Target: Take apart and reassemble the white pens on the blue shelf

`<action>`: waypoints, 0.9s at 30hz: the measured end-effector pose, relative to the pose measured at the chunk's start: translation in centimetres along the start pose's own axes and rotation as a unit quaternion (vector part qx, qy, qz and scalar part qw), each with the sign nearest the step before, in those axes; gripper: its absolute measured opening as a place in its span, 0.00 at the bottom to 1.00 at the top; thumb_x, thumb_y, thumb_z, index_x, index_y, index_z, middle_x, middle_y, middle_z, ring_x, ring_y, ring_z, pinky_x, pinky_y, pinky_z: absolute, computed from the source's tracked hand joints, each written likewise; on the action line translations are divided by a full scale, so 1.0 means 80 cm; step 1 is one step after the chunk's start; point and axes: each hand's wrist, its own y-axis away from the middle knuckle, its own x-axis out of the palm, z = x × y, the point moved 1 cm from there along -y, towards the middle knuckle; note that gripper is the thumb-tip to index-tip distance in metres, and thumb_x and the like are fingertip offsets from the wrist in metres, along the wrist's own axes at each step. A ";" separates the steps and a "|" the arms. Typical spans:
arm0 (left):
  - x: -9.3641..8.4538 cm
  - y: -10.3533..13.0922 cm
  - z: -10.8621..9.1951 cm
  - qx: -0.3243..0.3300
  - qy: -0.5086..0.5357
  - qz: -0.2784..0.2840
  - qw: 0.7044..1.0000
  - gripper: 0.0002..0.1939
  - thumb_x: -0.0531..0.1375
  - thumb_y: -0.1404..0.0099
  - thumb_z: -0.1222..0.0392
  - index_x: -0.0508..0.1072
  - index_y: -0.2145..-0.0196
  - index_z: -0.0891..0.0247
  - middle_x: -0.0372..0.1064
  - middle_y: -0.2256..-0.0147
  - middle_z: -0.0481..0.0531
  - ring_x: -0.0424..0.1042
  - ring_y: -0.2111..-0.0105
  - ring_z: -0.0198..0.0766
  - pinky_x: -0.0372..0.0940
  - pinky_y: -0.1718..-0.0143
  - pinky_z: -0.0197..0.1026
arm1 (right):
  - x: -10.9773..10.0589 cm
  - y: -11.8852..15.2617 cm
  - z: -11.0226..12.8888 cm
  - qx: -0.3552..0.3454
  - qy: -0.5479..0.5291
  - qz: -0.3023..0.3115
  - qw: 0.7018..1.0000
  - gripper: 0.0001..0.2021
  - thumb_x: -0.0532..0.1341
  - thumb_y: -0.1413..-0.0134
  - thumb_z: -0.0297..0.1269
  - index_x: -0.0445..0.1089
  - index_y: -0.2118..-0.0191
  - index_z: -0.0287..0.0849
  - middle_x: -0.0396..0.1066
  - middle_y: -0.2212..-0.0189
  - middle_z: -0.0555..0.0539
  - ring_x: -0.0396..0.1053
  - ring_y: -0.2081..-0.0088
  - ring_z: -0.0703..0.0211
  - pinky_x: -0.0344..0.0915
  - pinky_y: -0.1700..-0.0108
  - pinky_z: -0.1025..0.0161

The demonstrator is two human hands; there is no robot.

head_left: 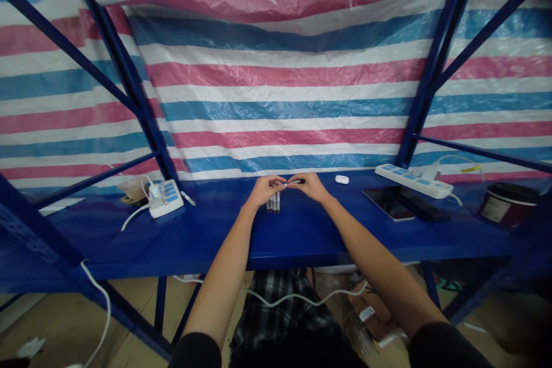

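Note:
My left hand point(264, 190) and my right hand point(312, 187) meet above the middle of the blue shelf point(224, 213). Both have their fingers pinched on a slim grey-and-white marker point(286, 184), held crosswise between them. Fingers cover most of it, so I cannot tell whether its cap is on. Just below my left hand, several similar markers point(273, 204) lie side by side on the shelf, dark ends towards me. Their far ends are hidden behind the fingers.
At the left are a power strip point(167, 198) and a white pen point(188, 199). To the right lie a white earbud case point(342, 180), a phone point(388, 204), a dark flat device point(418, 204), another power strip point(414, 181) and a dark-lidded tub point(509, 204). Blue posts flank the shelf.

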 end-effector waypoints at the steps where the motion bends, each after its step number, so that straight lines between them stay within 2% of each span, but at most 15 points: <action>1: 0.000 0.000 0.000 0.001 0.002 -0.007 1.000 0.21 0.69 0.42 0.51 0.80 0.54 0.66 0.79 0.64 0.56 0.76 0.68 0.39 0.68 0.64 0.38 | 0.001 0.000 -0.001 0.002 -0.005 -0.001 1.000 0.08 0.68 0.48 0.41 0.81 0.64 0.44 0.81 0.66 0.46 0.77 0.62 0.50 0.68 0.57 0.59; 4: 0.000 -0.001 -0.001 -0.009 0.020 -0.011 1.000 0.21 0.69 0.41 0.50 0.80 0.55 0.67 0.79 0.65 0.57 0.76 0.69 0.39 0.68 0.65 0.39 | 0.003 0.000 -0.001 0.006 -0.018 -0.015 1.000 0.09 0.69 0.50 0.41 0.81 0.64 0.43 0.80 0.67 0.45 0.77 0.64 0.51 0.68 0.59 0.60; 8: 0.001 0.001 -0.005 -0.028 0.055 0.016 0.998 0.21 0.65 0.37 0.49 0.79 0.53 0.68 0.79 0.67 0.57 0.74 0.72 0.37 0.67 0.70 0.38 | 0.003 0.000 0.002 0.001 -0.029 -0.036 0.999 0.10 0.70 0.52 0.41 0.80 0.65 0.42 0.80 0.68 0.45 0.76 0.66 0.53 0.68 0.61 0.61; 13: 0.000 0.003 -0.011 -0.043 0.072 0.029 0.996 0.22 0.65 0.37 0.50 0.78 0.52 0.68 0.79 0.67 0.57 0.73 0.75 0.36 0.65 0.73 0.36 | 0.004 0.001 0.004 0.010 -0.038 -0.026 0.999 0.10 0.71 0.53 0.42 0.80 0.66 0.42 0.80 0.68 0.45 0.75 0.66 0.53 0.68 0.60 0.61; 17: 0.000 0.002 -0.012 -0.036 0.081 0.029 0.996 0.22 0.66 0.38 0.50 0.78 0.52 0.68 0.79 0.67 0.57 0.74 0.73 0.37 0.67 0.70 0.38 | 0.004 0.000 0.004 0.012 -0.043 -0.019 0.999 0.12 0.71 0.53 0.44 0.80 0.65 0.42 0.80 0.67 0.45 0.76 0.64 0.51 0.68 0.59 0.60; 21: 0.000 0.001 -0.012 0.001 0.035 0.000 0.999 0.21 0.70 0.43 0.52 0.80 0.54 0.66 0.79 0.65 0.56 0.76 0.67 0.40 0.69 0.64 0.39 | 0.005 0.000 0.000 0.038 -0.033 0.026 0.998 0.15 0.65 0.45 0.50 0.79 0.69 0.41 0.78 0.73 0.46 0.74 0.68 0.54 0.67 0.62 0.61; 25: 0.001 0.002 -0.014 0.024 -0.013 -0.031 0.999 0.18 0.71 0.45 0.55 0.81 0.57 0.64 0.79 0.65 0.54 0.76 0.64 0.41 0.69 0.60 0.40 | 0.008 0.000 -0.006 0.055 -0.072 0.038 0.995 0.17 0.69 0.50 0.51 0.76 0.63 0.41 0.78 0.71 0.48 0.73 0.69 0.56 0.66 0.64 0.63; 27: 0.002 0.003 -0.016 0.028 -0.013 -0.040 0.999 0.18 0.71 0.45 0.57 0.81 0.57 0.65 0.79 0.65 0.53 0.76 0.64 0.41 0.69 0.59 0.41 | 0.009 0.001 -0.006 0.063 -0.079 0.053 0.993 0.17 0.67 0.48 0.51 0.76 0.64 0.40 0.78 0.71 0.47 0.72 0.70 0.57 0.65 0.66 0.63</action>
